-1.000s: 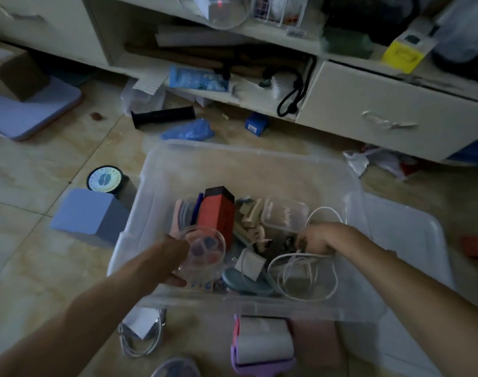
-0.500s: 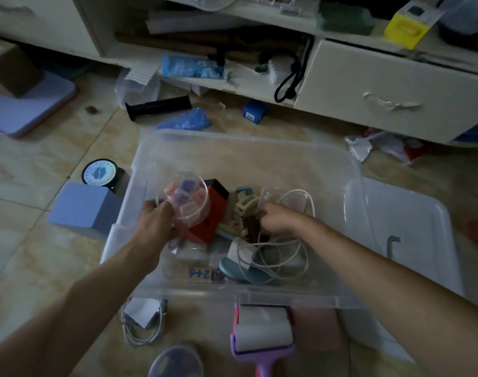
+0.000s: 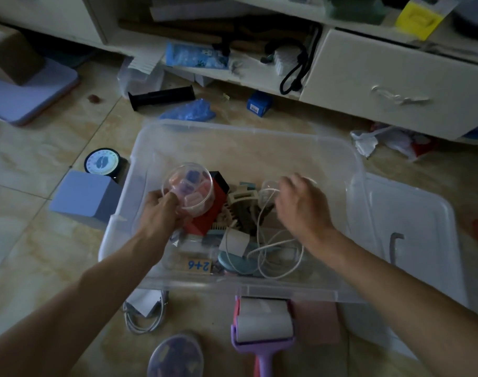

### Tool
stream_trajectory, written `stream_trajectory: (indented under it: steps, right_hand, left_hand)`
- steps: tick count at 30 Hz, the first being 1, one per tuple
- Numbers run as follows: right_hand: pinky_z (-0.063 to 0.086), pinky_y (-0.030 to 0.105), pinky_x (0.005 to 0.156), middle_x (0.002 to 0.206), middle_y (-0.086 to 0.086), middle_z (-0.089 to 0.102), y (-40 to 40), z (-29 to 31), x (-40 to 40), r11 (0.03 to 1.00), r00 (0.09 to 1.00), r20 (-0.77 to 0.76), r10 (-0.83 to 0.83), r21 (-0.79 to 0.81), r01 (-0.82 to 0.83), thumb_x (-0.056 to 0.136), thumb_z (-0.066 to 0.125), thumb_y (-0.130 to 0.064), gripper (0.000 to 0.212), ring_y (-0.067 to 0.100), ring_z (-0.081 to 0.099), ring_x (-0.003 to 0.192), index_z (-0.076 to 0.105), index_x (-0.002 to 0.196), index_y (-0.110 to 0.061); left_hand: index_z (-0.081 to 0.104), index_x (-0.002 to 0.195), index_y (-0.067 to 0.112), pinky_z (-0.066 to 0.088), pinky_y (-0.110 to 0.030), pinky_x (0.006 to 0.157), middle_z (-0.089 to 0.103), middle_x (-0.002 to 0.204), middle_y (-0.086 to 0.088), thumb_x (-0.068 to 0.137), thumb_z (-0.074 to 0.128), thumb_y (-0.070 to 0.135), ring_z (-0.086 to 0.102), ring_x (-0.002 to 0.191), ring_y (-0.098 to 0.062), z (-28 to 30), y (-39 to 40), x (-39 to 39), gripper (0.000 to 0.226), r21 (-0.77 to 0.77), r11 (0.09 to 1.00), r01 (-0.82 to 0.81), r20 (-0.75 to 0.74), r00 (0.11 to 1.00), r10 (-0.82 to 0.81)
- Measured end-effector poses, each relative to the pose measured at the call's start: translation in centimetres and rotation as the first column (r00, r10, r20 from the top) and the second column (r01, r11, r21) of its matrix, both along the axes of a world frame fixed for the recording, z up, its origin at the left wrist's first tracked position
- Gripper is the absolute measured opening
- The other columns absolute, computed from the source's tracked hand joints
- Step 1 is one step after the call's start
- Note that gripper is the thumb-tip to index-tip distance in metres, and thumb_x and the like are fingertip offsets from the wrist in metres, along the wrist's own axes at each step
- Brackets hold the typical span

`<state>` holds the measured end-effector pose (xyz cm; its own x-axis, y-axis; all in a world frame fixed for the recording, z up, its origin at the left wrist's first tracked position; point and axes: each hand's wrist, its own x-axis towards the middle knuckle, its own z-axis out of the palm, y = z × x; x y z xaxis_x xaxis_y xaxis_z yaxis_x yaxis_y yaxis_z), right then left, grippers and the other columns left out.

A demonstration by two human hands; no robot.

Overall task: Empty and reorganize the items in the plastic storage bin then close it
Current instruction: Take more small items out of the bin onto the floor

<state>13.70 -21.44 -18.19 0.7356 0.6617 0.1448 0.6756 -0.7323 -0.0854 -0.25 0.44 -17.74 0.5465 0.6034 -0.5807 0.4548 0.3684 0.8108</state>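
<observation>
The clear plastic storage bin (image 3: 248,131) stands open on the tiled floor. Inside lie a red box (image 3: 213,216), beige hair clips (image 3: 241,198), a white charger block (image 3: 235,242) and a "2+6" card (image 3: 199,265). My left hand (image 3: 161,210) grips a clear round container (image 3: 188,187) of small coloured pieces above the bin's left side. My right hand (image 3: 303,205) pinches a white cable (image 3: 275,246), lifting it from the pile. The bin's clear lid (image 3: 411,240) lies flat on the floor to the right.
On the floor sit a purple lint roller (image 3: 262,325), a coiled cable (image 3: 145,314), a round lid (image 3: 175,357), a blue box (image 3: 85,197) and a round gauge (image 3: 102,161). A white cabinet with a drawer (image 3: 395,83) stands behind, with clutter before it.
My left hand lifted the round container up from the bin's near left corner. My right hand rose and shifted back, drawing the white cable up with it.
</observation>
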Motion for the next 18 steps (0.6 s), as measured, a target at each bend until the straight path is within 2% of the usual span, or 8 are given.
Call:
stream_trajectory:
  steps: [2, 4, 6, 8, 10, 14, 16, 18]
  right_hand:
    - [0.045, 0.027, 0.062, 0.087, 0.008, 0.058, 2.4, -0.3, -2.0, 0.907, 0.911, -0.002, 0.413, 0.095, -0.411, 0.086, 0.056, 0.003, 0.017, 0.023, 0.058, 0.075, 0.065, 0.097, -0.006]
    - [0.054, 0.034, 0.072, 0.096, 0.007, 0.061, 4.7, -1.9, -3.8, 0.716, 0.706, -0.142, 0.694, 0.043, -0.696, 0.086, 0.053, -0.001, 0.025, 0.025, 0.059, 0.084, 0.068, 0.104, -0.010]
    - [0.055, 0.042, 0.086, 0.115, 0.007, 0.066, 6.1, -4.1, -5.1, 0.600, 0.566, -0.354, 0.745, -0.016, -0.800, 0.086, 0.054, -0.010, 0.031, 0.030, 0.063, 0.103, 0.071, 0.111, -0.017]
    - [0.052, 0.043, 0.095, 0.128, 0.002, 0.065, 6.8, -5.7, -5.7, 0.472, 0.505, -0.543, 0.672, -0.212, -0.856, 0.091, 0.057, -0.016, 0.030, 0.026, 0.061, 0.118, 0.072, 0.116, -0.024]
    - [0.052, 0.041, 0.092, 0.120, -0.002, 0.068, 6.9, -5.7, -5.7, 0.380, 0.523, -0.643, 0.559, -0.362, -0.851, 0.094, 0.048, -0.025, 0.028, 0.022, 0.063, 0.111, 0.072, 0.110, -0.025]
    - [0.048, 0.034, 0.076, 0.099, 0.006, 0.068, 5.3, -3.4, -3.6, 0.451, 0.723, -0.563, 0.400, -0.566, -0.690, 0.095, 0.042, -0.062, 0.057, 0.026, 0.064, 0.095, 0.074, 0.099, -0.016]
    - [0.048, 0.035, 0.079, 0.110, 0.008, 0.067, 4.1, -2.8, -2.0, 0.349, 0.805, -0.527, 0.272, -0.726, -0.593, 0.095, 0.052, -0.053, 0.046, 0.027, 0.063, 0.104, 0.071, 0.112, -0.015]
    - [0.050, 0.036, 0.087, 0.119, 0.008, 0.066, 2.9, -2.8, -0.9, 0.352, 0.847, -0.460, 0.266, -0.772, -0.530, 0.096, 0.059, -0.029, 0.029, 0.028, 0.061, 0.113, 0.069, 0.119, -0.016]
  left_hand:
    - [0.046, 0.125, 0.011, 0.053, -0.026, 0.057, 0.062, 0.105, -0.012, 0.096, 0.060, 0.031, 0.068, 0.085, -0.023, 0.0, -0.1, 0.1, 0.038, 0.008, 1.000, -0.004, 0.024, 1.000, 0.004]
    - [0.046, 0.124, 0.009, 0.054, -0.025, 0.055, 0.063, 0.103, -0.012, 0.095, 0.059, 0.028, 0.068, 0.082, -0.023, 0.0, -0.1, 0.2, 0.036, 0.038, 0.999, -0.028, 0.050, 0.998, 0.026]
    - [0.047, 0.125, 0.009, 0.055, -0.030, 0.059, 0.065, 0.101, -0.015, 0.096, 0.056, 0.025, 0.068, 0.079, -0.024, -0.2, 0.0, 0.2, 0.034, 0.061, 0.997, -0.057, 0.045, 0.998, 0.054]
    - [0.046, 0.127, 0.009, 0.055, -0.034, 0.066, 0.065, 0.101, -0.016, 0.096, 0.053, 0.024, 0.068, 0.082, -0.027, -0.3, 0.2, 0.0, 0.036, 0.059, 0.996, -0.062, 0.037, 0.998, 0.060]
    - [0.045, 0.128, 0.009, 0.056, -0.034, 0.065, 0.064, 0.101, -0.015, 0.096, 0.055, 0.025, 0.069, 0.083, -0.028, -0.4, 0.3, -0.1, 0.038, 0.047, 0.998, -0.049, 0.040, 0.998, 0.047]
    - [0.045, 0.127, 0.009, 0.055, -0.026, 0.053, 0.063, 0.101, -0.013, 0.094, 0.062, 0.027, 0.068, 0.077, -0.023, -0.3, 0.2, 0.0, 0.042, 0.027, 0.999, -0.037, 0.068, 0.997, 0.035]
    - [0.045, 0.126, 0.010, 0.055, -0.025, 0.053, 0.063, 0.105, -0.015, 0.092, 0.064, 0.029, 0.069, 0.080, -0.024, -0.4, 0.3, 0.0, 0.044, 0.017, 0.999, -0.044, 0.075, 0.996, 0.043]
    - [0.046, 0.125, 0.011, 0.056, -0.027, 0.056, 0.064, 0.108, -0.015, 0.090, 0.067, 0.031, 0.070, 0.082, -0.025, -0.3, 0.2, 0.0, 0.045, 0.010, 0.999, -0.045, 0.081, 0.996, 0.044]
